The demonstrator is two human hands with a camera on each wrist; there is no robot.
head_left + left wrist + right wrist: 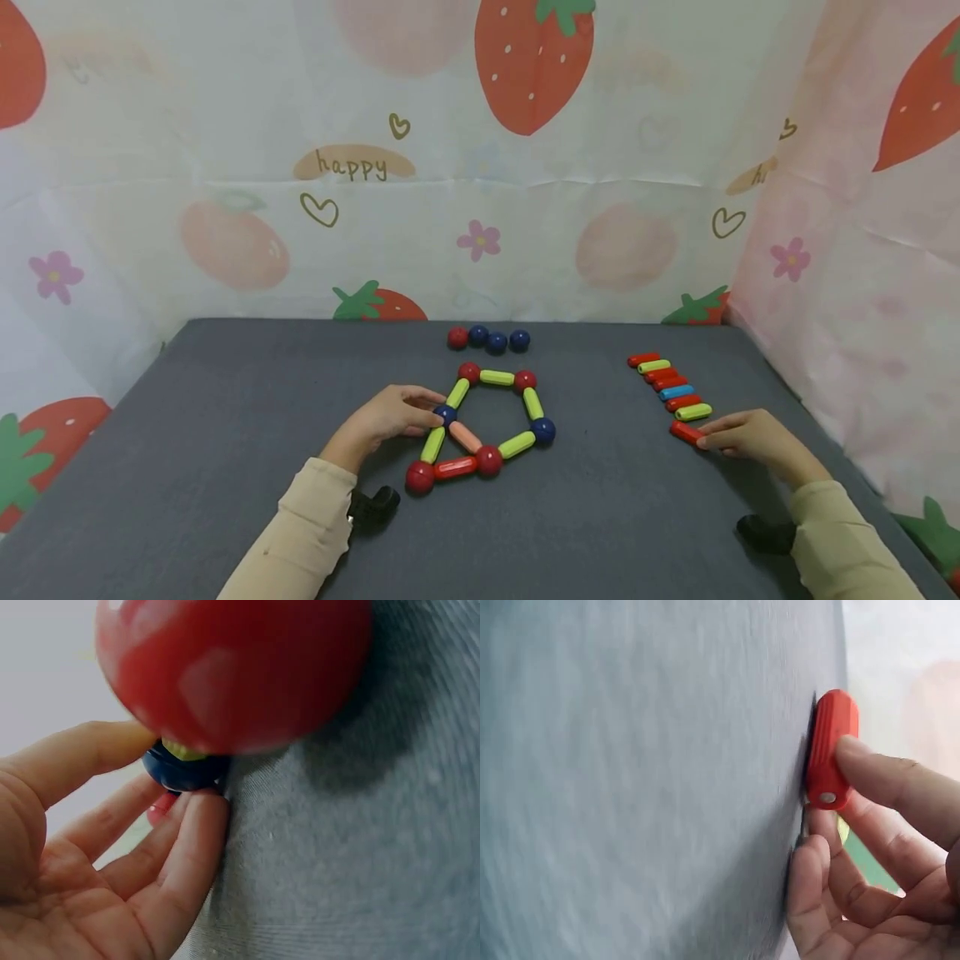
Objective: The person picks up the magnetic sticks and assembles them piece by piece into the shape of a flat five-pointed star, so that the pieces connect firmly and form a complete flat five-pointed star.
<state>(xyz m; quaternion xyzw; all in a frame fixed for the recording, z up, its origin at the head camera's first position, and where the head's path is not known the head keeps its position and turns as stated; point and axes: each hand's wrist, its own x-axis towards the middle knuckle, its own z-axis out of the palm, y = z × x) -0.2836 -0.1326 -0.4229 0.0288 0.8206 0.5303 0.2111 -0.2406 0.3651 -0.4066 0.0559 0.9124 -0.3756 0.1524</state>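
Observation:
A flat figure of magnetic rods and balls lies mid-table. Its blue ball on the left side is pinched between the thumb and fingers of my left hand. Yellow-green rods, an orange rod and a red rod link the balls; a red ball forms the near left corner and looms large in the left wrist view. Over at the right, my right hand pinches a red magnetic rod by its end, at the near end of a line of loose rods.
Several loose rods in red, yellow-green and blue lie in a slanting line at the right. Beyond the figure, a red ball and three blue balls sit in a row. A printed cloth hangs behind the grey table.

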